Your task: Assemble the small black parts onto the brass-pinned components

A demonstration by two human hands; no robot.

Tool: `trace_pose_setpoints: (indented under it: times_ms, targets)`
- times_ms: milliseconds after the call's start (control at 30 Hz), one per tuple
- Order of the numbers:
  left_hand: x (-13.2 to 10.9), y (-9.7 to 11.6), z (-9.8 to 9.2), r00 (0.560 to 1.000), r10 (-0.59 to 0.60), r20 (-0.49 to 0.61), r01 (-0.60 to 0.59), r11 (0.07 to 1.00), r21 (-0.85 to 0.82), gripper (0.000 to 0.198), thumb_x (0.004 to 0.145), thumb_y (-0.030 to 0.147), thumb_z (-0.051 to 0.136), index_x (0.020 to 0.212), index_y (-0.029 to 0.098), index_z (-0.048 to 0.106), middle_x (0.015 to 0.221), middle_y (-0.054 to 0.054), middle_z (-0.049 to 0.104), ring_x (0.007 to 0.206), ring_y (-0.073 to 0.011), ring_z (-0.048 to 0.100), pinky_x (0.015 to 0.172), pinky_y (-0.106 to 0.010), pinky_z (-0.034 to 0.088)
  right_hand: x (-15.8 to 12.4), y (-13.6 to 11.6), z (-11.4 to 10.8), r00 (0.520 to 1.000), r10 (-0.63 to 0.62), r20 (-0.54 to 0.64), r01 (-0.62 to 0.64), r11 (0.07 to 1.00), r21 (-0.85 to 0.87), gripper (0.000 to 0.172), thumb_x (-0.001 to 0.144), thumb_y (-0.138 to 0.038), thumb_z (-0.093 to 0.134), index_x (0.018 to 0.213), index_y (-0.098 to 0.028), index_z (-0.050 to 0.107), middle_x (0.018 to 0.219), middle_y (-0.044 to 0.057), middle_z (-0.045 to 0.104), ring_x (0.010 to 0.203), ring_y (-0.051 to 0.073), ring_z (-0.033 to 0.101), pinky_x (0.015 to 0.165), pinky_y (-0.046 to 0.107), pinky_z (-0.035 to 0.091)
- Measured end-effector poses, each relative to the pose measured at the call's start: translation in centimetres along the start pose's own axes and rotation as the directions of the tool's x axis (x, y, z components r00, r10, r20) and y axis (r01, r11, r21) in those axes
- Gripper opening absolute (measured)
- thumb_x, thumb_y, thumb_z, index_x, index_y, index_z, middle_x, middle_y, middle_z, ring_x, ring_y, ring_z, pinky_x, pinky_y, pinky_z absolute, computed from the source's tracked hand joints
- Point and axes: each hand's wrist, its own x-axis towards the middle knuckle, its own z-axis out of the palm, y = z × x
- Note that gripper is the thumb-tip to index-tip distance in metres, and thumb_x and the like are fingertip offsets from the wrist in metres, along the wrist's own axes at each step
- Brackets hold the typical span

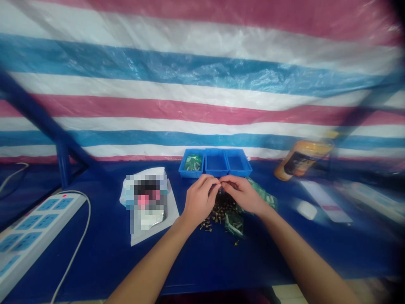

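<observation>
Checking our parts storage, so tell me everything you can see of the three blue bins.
Three blue plastic bins stand side by side, touching, at the back of the blue table. They are open-topped and rectangular with flared rims. The left one holds green packets; the other two show only blue floors. The left hand and right hand are just in front, apparently not touching them.

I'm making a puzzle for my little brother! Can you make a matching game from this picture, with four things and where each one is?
Things:
1. white power strip
2. pile of small dark fasteners
3. yellow-orange jar
4. left compartment of the blue tray

Places:
A. to the right of the tray
B. holding green packets
C. at the left of the blue table
D. under the left hand and right hand

Pairs: 1-C, 2-D, 3-A, 4-B
</observation>
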Motion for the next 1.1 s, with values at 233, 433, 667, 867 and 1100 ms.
trace_pose_setpoints:
  times_ms: [233, 433, 667, 867, 1100]
  targets:
    - [0.07, 0.0, 0.18, 0.997, -0.07, -0.04, 0.065, 0.991, -0.121, 0.013, 0.097, 0.028, 0.051, 0.093, 0.021, 0.061, 0.094, -0.003, 0.066, 0.079, -0.0151, 0.061, 0.075, -0.027, 0.048, -0.04, 0.07, 0.22, 0.991, -0.084, -0.106, 0.076, 0.994, -0.082, 0.022, 0.093, -0.031, 0.057, 0.108, -0.023, 0.071, 0.101, 0.004, 0.075, 0.089, 0.02, 0.069, 0.082, 0.032, 0.053]
    - [0.06, -0.36, 0.2, 0.987, -0.159, 0.014, 0.159, 0.971, -0.18, 0.012, 0.095, 0.029, 0.054, 0.091, 0.021, 0.061, 0.084, 0.0, 0.067, 0.071, -0.0139, 0.06, 0.07, -0.027, 0.048, -0.2, -0.11, 0.35, 0.972, -0.194, -0.131, 0.151, 0.948, -0.281, 0.017, 0.09, -0.026, 0.059, 0.1, -0.025, 0.073, 0.094, 0.003, 0.076, 0.082, 0.019, 0.07, 0.075, 0.03, 0.053]
    - [0.22, -0.25, 0.08, 0.992, -0.124, 0.016, 0.124, 0.971, -0.203, 0.012, 0.094, 0.027, 0.053, 0.086, 0.021, 0.06, 0.089, -0.003, 0.066, 0.073, -0.0143, 0.06, 0.068, -0.027, 0.048, -0.35, 0.11, 0.67, 0.955, -0.27, -0.122, 0.183, 0.861, -0.474, 0.015, 0.089, -0.022, 0.058, 0.098, -0.024, 0.069, 0.09, 0.003, 0.074, 0.08, 0.02, 0.067, 0.078, 0.033, 0.049]
    - [-0.09, -0.62, 0.42, 0.998, -0.056, 0.02, 0.058, 0.989, -0.136, 0.009, 0.094, 0.025, 0.052, 0.09, 0.022, 0.059, 0.096, -0.004, 0.067, 0.082, -0.0159, 0.062, 0.074, -0.029, 0.049, -0.38, 0.14, 0.77, 0.958, -0.268, -0.101, 0.166, 0.807, -0.566, 0.01, 0.087, -0.022, 0.059, 0.096, -0.024, 0.065, 0.088, 0.002, 0.073, 0.08, 0.02, 0.065, 0.078, 0.033, 0.043]
    - [-0.26, -0.61, 0.45, 0.994, -0.081, 0.067, 0.087, 0.993, -0.083, 0.009, 0.096, 0.026, 0.05, 0.095, 0.023, 0.059, 0.096, -0.002, 0.069, 0.081, -0.016, 0.065, 0.073, -0.028, 0.05, -0.27, 0.46, 0.84, 0.959, -0.264, -0.101, 0.16, 0.803, -0.575, 0.009, 0.088, -0.021, 0.059, 0.095, -0.023, 0.065, 0.091, 0.003, 0.072, 0.083, 0.019, 0.065, 0.077, 0.032, 0.041]
